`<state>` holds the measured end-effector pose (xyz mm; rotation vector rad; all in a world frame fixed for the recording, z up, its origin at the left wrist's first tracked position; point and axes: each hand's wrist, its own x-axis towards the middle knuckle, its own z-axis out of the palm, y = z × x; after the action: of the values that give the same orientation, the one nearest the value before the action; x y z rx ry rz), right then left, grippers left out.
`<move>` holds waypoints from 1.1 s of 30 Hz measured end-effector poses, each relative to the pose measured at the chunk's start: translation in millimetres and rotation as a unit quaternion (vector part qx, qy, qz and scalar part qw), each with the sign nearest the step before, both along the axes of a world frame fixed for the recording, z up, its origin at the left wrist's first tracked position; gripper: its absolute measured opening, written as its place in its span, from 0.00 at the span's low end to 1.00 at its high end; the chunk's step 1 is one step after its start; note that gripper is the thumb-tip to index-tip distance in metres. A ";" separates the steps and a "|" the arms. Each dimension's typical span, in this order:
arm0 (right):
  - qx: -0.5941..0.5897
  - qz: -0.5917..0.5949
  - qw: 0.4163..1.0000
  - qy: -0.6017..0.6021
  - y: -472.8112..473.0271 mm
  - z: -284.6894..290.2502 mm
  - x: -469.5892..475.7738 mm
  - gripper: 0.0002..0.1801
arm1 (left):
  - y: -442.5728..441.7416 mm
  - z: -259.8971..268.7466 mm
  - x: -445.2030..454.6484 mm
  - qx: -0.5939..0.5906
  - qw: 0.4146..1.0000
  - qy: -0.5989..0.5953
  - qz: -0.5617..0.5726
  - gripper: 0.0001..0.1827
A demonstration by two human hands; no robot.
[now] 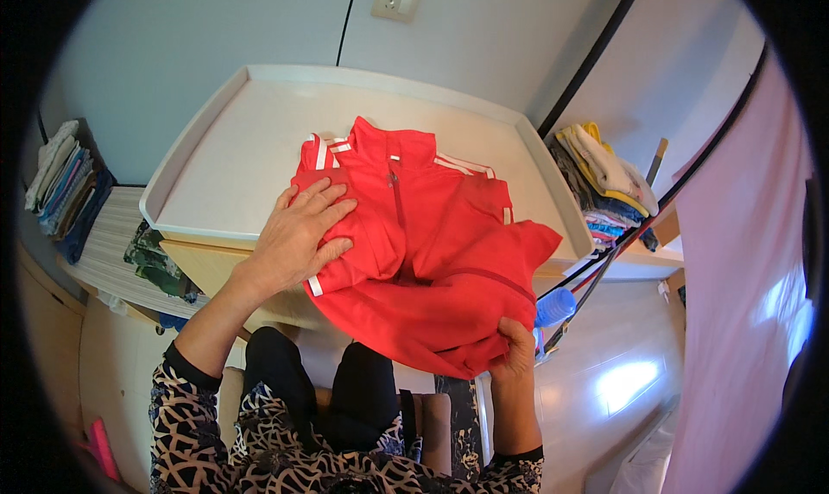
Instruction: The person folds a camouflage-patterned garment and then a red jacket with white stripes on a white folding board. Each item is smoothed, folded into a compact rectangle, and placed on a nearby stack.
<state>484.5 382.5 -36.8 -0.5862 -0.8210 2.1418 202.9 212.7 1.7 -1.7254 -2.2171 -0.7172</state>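
Note:
A red zip-front track jacket [427, 202] with white stripes on its shoulders lies on a white raised-rim dresser top [259, 144]. Its collar points away from me, and both sleeves are folded inward over the front. My left hand [295, 241] rests palm down on the sleeve at the left, fingers slightly spread. At the lower right, my right hand [516, 345] grips the jacket's hem, which hangs past the dresser's front edge above my lap. The fingers of that hand are partly hidden by the cloth.
Stacks of folded clothes stand at the left [68, 183] and right [605, 170] of the dresser. A blue translucent plastic bottle [556, 307] is near my right hand. A wall socket [396, 0] is above, and a pink curtain [738, 267] hangs at the right.

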 end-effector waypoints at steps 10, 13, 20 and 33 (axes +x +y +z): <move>-0.053 0.105 0.990 0.074 -29.5 -44.0 33.2 0.35 | 0.2 7.6 4.0 0.038 0.999 -0.026 0.004 0.30; -0.091 0.101 0.991 -0.014 -42.0 -55.5 34.0 0.36 | 2.2 13.7 7.5 0.040 0.999 -0.021 0.020 0.32; -0.124 0.146 0.981 -0.028 -54.2 -67.9 26.6 0.34 | 11.2 15.6 11.2 0.106 0.994 -0.003 -0.020 0.15; -0.175 0.047 0.983 -0.005 -15.4 -68.8 44.9 0.28 | -14.5 23.5 14.3 0.198 0.890 -0.388 -0.139 0.05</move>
<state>529.5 367.1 -105.6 -0.7496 -0.4851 2.3922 217.3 198.3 25.2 -1.7233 -1.9938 -2.0695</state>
